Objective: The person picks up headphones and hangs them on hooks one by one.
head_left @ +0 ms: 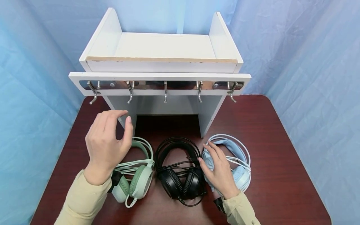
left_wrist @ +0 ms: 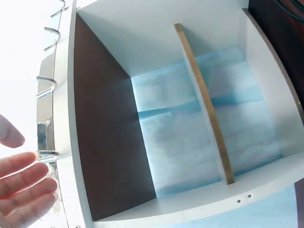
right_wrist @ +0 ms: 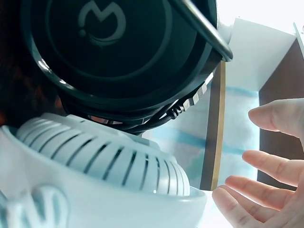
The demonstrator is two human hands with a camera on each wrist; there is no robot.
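My left hand (head_left: 105, 142) is raised over the left side of the table, thumb apart from the fingers and nothing between them. Under it lie light green headphones (head_left: 144, 184), their cable bundled and partly hidden by the forearm. In the left wrist view, the left hand's fingertips (left_wrist: 40, 199) appear beside the metal hooks (left_wrist: 46, 88). Black headphones (head_left: 170, 184) with a coiled cable lie in the middle. My right hand (head_left: 219, 172) hovers at the left part of the light blue headphones (head_left: 241, 176), fingers spread and relaxed, covering some of them.
A white shelf unit (head_left: 164, 67) stands at the back of the dark red table (head_left: 275, 162). Its front board carries a shiny rail (head_left: 149, 84) with several bare double hooks. Blue curtains (head_left: 317, 56) hang around the table.
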